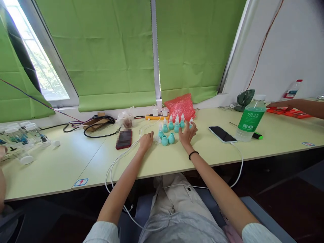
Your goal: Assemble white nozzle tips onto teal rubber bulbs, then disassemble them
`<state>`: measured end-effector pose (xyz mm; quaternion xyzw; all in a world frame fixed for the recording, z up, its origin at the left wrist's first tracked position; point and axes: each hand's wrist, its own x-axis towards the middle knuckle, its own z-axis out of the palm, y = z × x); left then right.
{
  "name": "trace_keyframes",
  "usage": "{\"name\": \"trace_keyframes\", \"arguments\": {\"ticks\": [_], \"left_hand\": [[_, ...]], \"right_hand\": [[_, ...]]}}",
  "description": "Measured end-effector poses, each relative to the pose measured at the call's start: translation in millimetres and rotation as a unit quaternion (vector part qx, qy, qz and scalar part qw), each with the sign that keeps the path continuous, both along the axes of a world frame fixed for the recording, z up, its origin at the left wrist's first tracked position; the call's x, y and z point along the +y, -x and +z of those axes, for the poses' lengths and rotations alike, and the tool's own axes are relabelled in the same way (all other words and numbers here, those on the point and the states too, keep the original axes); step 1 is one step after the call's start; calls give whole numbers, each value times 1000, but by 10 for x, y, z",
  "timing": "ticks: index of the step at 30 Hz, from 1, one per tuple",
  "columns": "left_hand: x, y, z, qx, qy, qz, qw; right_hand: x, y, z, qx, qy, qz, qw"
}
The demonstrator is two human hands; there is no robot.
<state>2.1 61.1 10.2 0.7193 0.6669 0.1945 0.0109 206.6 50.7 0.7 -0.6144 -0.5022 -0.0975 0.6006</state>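
Several teal squeeze bulbs stand grouped on the table in front of me. Most carry white pointed tips, like this bulb (177, 125). Two at the front, one of them this bare bulb (164, 140), show open necks. My right hand (186, 134) is at the group's right side with thumb and fingers apart. Just behind its fingers, a white tip (191, 120) shows; the bulb under it is mostly hidden. My left hand (146, 141) rests on the table left of the group, its fingers curled in. Whatever may be inside them is hidden. A small clear piece (158, 140) lies beside the bulbs.
Behind the bulbs are a red bubble-wrap bag (180, 107) and a yellow power strip (158, 118). White cables (121, 156) run past my left arm. A phone (222, 134) and green-labelled bottle (251, 118) stand right. Another person's hand (280, 105) touches red items; clear jars (32, 133) are left.
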Motion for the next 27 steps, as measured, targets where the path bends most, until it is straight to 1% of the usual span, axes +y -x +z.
{"name": "trace_keyframes", "arguments": {"ticks": [2,3,6,9,13,16,18,21,23,24,25,27], "left_hand": [[7,1,-11,-5,-6,-5,1000],[10,2,-15,-7,-10,-7,1000],[14,2,-22,-14,-18,-8,1000],[7,-1,-13,-22,-27,-11,999],[-16,-12,10,-43,-43,-23,998],[-36,-23,30,-72,-64,-24,995],[-49,-32,46,-99,-86,-21,991],[-74,-43,78,-150,-126,-19,980],[-95,-43,103,-190,-150,-21,970],[-105,-42,115,-211,-160,-25,964],[-115,-39,126,-234,-168,-31,957],[-132,-34,149,-284,-176,-48,941]], "right_hand": [[36,-88,-13,3,27,-60,998],[61,-129,-28,4,48,-77,996],[151,-242,-98,22,116,-80,990],[233,-320,-177,32,141,-62,988],[265,-343,-208,34,122,-50,991],[211,-311,-126,30,75,-58,995],[143,-266,-42,8,30,-49,998],[20,-141,55,-59,-45,9,997],[-66,-8,72,-124,-75,64,987],[-109,71,67,-169,-86,99,977],[-151,155,55,-247,-100,150,952],[-232,320,19,-341,-110,222,907]]}}
